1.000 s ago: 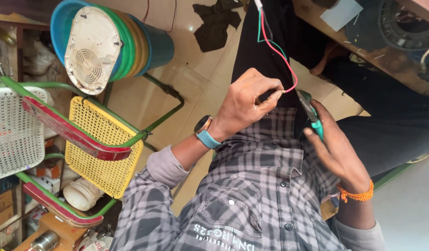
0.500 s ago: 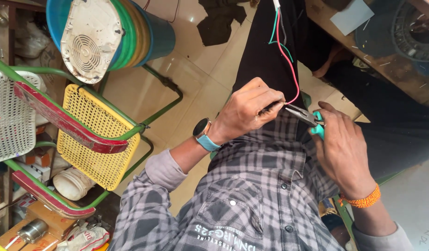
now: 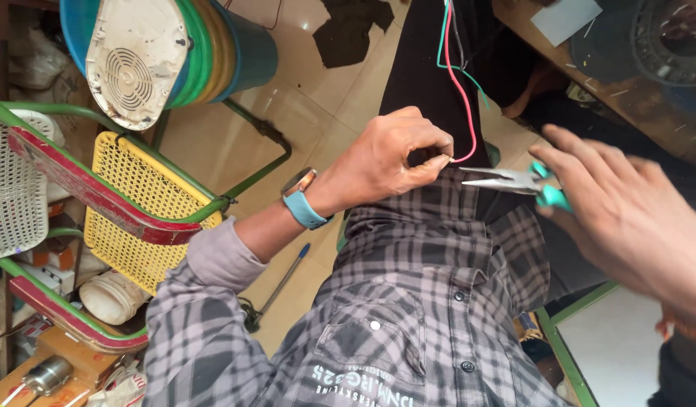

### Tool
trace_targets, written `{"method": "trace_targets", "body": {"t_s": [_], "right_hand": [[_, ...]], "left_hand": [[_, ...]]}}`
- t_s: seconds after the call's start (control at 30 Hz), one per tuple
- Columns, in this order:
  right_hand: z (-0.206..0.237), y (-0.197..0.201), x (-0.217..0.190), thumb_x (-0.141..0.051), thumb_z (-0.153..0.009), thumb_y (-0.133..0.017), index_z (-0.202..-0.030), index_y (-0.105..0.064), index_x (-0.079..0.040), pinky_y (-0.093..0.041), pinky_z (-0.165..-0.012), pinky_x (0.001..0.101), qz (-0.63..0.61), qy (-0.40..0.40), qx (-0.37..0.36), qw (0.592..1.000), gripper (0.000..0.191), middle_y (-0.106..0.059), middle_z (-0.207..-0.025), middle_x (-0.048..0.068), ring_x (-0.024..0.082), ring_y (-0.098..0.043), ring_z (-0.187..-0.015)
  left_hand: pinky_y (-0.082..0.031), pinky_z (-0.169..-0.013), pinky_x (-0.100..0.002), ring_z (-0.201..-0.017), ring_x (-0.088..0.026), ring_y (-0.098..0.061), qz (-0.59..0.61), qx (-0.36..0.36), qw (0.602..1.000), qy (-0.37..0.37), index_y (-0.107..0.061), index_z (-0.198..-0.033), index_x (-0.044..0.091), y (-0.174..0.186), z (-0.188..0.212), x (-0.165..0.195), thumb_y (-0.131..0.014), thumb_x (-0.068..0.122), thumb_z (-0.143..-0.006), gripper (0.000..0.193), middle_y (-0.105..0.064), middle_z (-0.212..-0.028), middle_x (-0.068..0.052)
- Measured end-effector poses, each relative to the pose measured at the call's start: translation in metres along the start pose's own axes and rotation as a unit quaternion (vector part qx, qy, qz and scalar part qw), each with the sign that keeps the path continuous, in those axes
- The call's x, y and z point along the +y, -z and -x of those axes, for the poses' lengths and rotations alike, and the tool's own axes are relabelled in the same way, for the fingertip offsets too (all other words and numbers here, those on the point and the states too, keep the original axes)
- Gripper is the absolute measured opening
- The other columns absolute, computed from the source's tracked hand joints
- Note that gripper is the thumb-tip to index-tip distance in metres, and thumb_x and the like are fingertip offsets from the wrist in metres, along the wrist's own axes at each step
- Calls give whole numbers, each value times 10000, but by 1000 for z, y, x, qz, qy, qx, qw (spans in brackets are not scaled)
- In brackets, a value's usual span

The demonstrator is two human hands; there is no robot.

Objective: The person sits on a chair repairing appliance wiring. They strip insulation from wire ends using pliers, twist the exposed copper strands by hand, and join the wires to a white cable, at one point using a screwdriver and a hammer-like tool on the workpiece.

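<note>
My left hand (image 3: 389, 158), with a blue-strapped watch on its wrist, pinches the lower end of a red wire (image 3: 462, 98) over my lap. The red wire runs up alongside a green wire (image 3: 441, 45) to the top edge. My right hand (image 3: 634, 218) is blurred at the right, fingers partly spread. It holds teal-handled needle-nose pliers (image 3: 506, 181). The pliers lie level with their thin jaws together. Their tips point at my left fingers, just below the wire's end. I cannot tell whether they touch the wire.
A green metal rack (image 3: 250, 177) with red bars holds a yellow mesh basket (image 3: 137, 203) and a white basket (image 3: 13, 196) at left. Stacked coloured tubs (image 3: 227, 53) with a white vented cover (image 3: 133, 64) stand behind. A wooden bench (image 3: 589, 83) is at top right. A pen (image 3: 288, 275) lies on the tiled floor.
The pliers have swung from upright to level, with their tips toward my left fingers. My right hand has drawn out to the right. My left hand keeps its pinch on the red wire.
</note>
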State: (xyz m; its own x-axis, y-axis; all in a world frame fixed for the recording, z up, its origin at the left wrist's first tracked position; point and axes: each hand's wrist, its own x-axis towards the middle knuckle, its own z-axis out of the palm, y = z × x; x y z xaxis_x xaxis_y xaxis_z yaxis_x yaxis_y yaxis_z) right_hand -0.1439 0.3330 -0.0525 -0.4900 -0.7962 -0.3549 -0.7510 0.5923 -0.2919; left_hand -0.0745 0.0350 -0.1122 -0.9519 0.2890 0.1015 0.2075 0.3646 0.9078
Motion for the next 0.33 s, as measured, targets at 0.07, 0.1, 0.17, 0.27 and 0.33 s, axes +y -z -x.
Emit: {"method": "trace_targets", "body": {"t_s": [0.07,0.1,0.17,0.27,0.33], "right_hand": [[-15,5,8,-354,-856,-625,-1463,-463,-49,-473,-932,468,39,18,13,999,698,-506,-1543,166,314,-557,-1329],[-21,9,9,-361,-869,-608,-1459,-468,-47,-471,-932,477,59,31,19,998,683,-508,-1534,167,313,-555,-1335],[-27,15,5,-356,-880,-600,-1460,-475,-59,-471,-963,484,102,20,9,995,663,-507,-1544,163,297,-557,-1339],[-37,20,3,-369,-901,-596,-1451,-487,-90,-475,-970,459,162,20,-20,986,626,-514,-1548,130,267,-551,-1368],[-37,20,5,-380,-919,-596,-1441,-494,-118,-474,-984,447,174,7,-48,984,593,-521,-1551,93,246,-546,-1391]], "left_hand": [[-534,-717,-368,-850,-216,-595,-42,5,998,-48,-693,-983,57,3,-3,-2,-751,87,-896,109,-668,-874,-30],[-535,-729,-380,-858,-225,-585,-64,11,996,-69,-688,-983,57,6,-3,-1,-751,84,-890,115,-652,-866,-33],[-539,-720,-376,-881,-227,-580,-90,20,992,-89,-683,-1004,58,10,-1,2,-748,84,-911,117,-638,-874,-31],[-538,-675,-356,-907,-227,-579,-123,-2,989,-86,-681,-1029,47,16,1,4,-753,98,-927,135,-623,-890,-37],[-540,-654,-344,-918,-225,-580,-138,-24,987,-78,-682,-1035,43,17,-2,5,-757,106,-934,141,-618,-899,-41]]}}
